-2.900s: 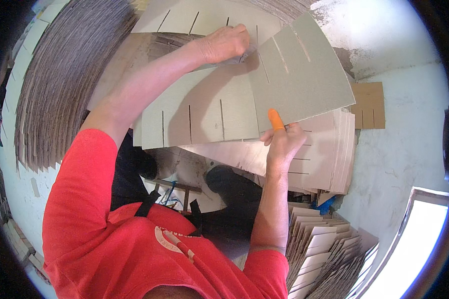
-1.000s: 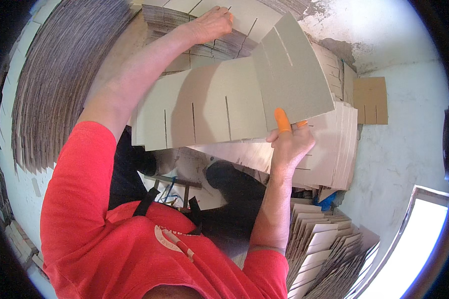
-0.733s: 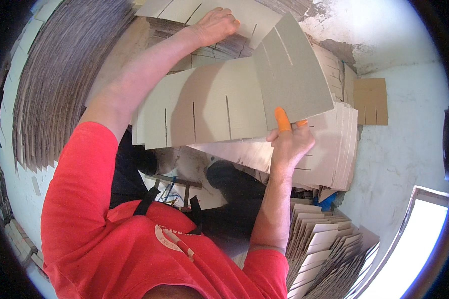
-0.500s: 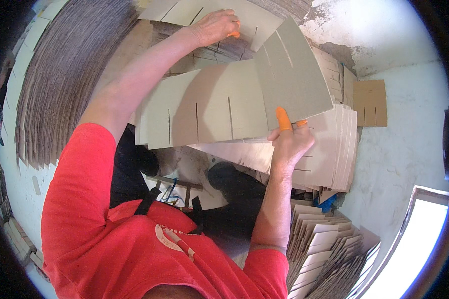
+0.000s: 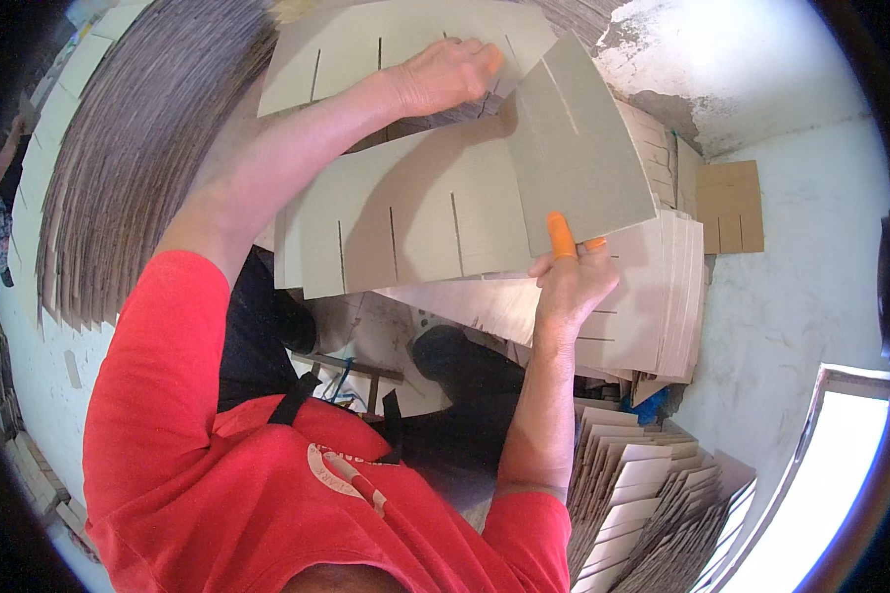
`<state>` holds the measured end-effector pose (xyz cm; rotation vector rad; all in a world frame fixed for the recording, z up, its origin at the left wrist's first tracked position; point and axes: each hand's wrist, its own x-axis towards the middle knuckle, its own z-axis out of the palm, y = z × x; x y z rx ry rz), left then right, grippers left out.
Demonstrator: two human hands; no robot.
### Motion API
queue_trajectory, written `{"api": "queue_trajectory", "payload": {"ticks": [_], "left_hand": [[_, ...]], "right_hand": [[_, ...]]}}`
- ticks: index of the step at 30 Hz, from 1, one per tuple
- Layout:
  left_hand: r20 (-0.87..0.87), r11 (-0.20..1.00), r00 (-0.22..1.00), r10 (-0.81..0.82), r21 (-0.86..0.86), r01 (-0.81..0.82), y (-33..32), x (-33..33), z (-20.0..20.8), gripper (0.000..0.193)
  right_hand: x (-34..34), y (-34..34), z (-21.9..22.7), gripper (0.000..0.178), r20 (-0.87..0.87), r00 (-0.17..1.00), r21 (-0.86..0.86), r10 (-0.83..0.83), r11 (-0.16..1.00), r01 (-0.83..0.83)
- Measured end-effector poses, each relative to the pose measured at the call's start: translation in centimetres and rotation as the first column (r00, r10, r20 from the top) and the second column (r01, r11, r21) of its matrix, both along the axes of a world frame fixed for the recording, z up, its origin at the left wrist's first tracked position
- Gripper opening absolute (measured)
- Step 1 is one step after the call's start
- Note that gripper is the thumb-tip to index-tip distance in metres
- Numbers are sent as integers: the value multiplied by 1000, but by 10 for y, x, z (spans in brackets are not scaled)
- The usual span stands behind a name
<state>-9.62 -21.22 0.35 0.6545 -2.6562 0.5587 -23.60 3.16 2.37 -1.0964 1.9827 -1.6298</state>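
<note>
My left hand (image 5: 450,77) is closed at the near edge of a pale slotted cardboard sheet (image 5: 346,59), held at the far side. My fingertips there are mostly hidden; an orange finger cover shows. In my right hand (image 5: 576,287), with orange covers on two fingers, is the lower corner of a grey-faced cardboard piece (image 5: 588,163), pinched and tilted upright. This piece meets a long pale slotted cardboard sheet (image 5: 415,212) lying flat to its left, with several dark slits along its near edge. Whether the two are joined is unclear.
A tall stack of cardboard sheets (image 5: 138,148) stands at the left. More cardboard sheets (image 5: 653,287) are piled right of my right hand. Below them, slotted cardboard pieces (image 5: 633,494) stand in rows. A brown cardboard piece (image 5: 730,208) rests against the right wall (image 5: 791,287).
My left hand has moved slightly right and nearer, and the far sheet has come nearer with it. My right hand and the grey-faced piece have hardly moved.
</note>
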Motion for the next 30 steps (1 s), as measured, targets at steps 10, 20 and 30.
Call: {"api": "queue_trajectory", "payload": {"ticks": [10,20,30], "left_hand": [[-36,952,952,-304,-61,302,43,6,-10,32],[9,905,908,-419,-82,418,90,6,1,20],[-249,774,801,-545,219,594,150,16,7,41]], "right_hand": [[1,-5,-5,19,79,997,-34,15,999,-12],[2,-2,10,14,-113,994,-20,-11,1000,9],[-4,2,9,16,-179,983,-10,-44,999,43]]}}
